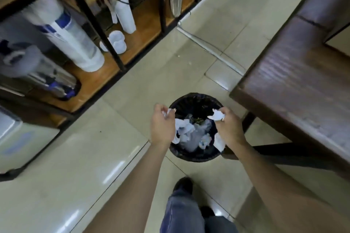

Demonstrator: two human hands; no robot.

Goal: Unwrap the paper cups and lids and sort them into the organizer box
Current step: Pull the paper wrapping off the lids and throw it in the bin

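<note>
A round black waste bin (197,155) stands on the tiled floor, with crumpled white paper and clear plastic wrap inside. My left hand (162,125) hovers over its left rim, fingers closed on a small scrap of white wrapper (166,113). My right hand (229,126) is over the right rim, gripping a crumpled white wrapper piece (217,115). On the wooden shelf at the left, a tall wrapped stack of white cups (72,38) leans, with a smaller white cup stack (126,16) and white lids (117,41) beside it.
A dark wooden table (295,85) fills the right side, its leg just right of the bin. The black metal shelf frame (98,24) runs along the left. A white cable (208,47) lies on the floor. My legs and shoes (183,185) are below the bin.
</note>
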